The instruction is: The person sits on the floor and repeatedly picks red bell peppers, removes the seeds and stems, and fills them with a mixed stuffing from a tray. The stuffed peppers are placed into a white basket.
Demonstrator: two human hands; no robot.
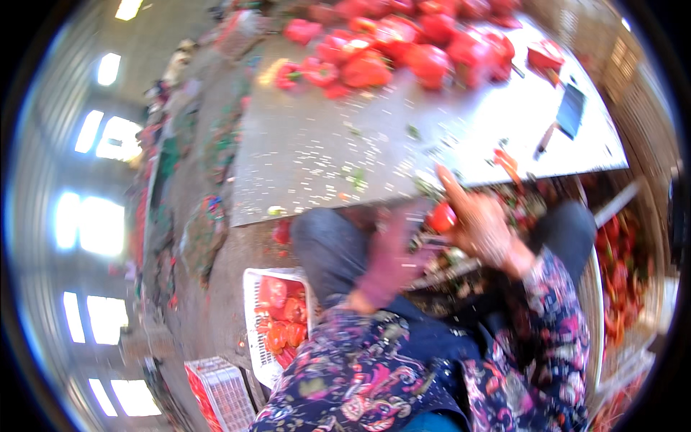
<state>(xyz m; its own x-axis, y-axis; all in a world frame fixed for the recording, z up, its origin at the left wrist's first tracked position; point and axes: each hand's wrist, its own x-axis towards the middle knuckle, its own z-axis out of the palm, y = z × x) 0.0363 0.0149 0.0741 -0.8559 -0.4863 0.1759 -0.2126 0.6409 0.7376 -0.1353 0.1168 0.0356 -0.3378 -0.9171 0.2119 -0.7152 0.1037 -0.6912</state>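
My left hand (388, 259), in a purple-red glove and badly blurred, is low over my lap, just below the metal table (302, 151). Whether it holds anything is unclear. My bare right hand (478, 224) is beside it with the index finger stretched toward the table edge. A red pepper (441, 217) shows against its palm side, between the two hands; the blur hides how it is gripped. Beneath the hands lie pepper scraps and seeds (459, 259). A heap of red bell peppers (399, 46) covers the table's far side.
A knife or cleaver with a dark blade (571, 110) lies at the table's right, near a cut red pepper (545, 55). A white basket of red peppers (249, 324) stands at my left, another crate (229, 391) below it. More red pieces (618, 270) lie at my right.
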